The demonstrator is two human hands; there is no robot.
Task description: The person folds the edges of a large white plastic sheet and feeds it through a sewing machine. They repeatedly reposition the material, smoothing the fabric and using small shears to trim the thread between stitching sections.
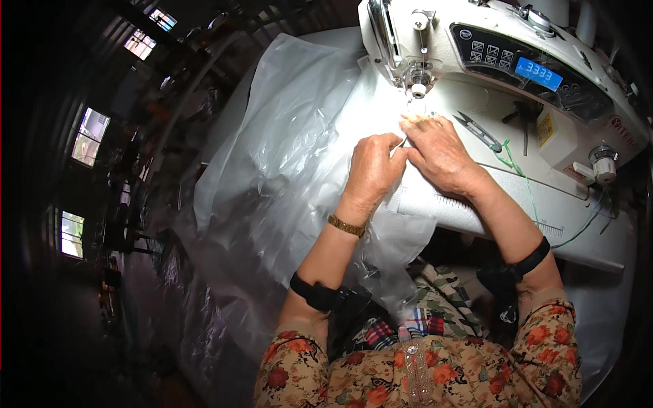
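A large sheet of thin, whitish translucent plastic [286, 115] spreads over the left of the sewing machine [435, 41] and hangs down over my lap. My left hand [373, 168] is closed at the sheet's edge, thumb and fingers pinching it. Touching it at the thumb, my right hand [442, 153] has its fingers bent and pressed together on the same edge, just in front of the needle area [417, 88]. Bright lamp glare washes out the sheet there, and my right fingertips are partly lost in it.
Thread snips [479, 130] lie on the machine bed right of my right hand, with green thread [520, 170] trailing from them toward the front edge. A lit blue display [539, 73] sits on the machine head. A dark tool [524, 115] stands beside the machine's pillar.
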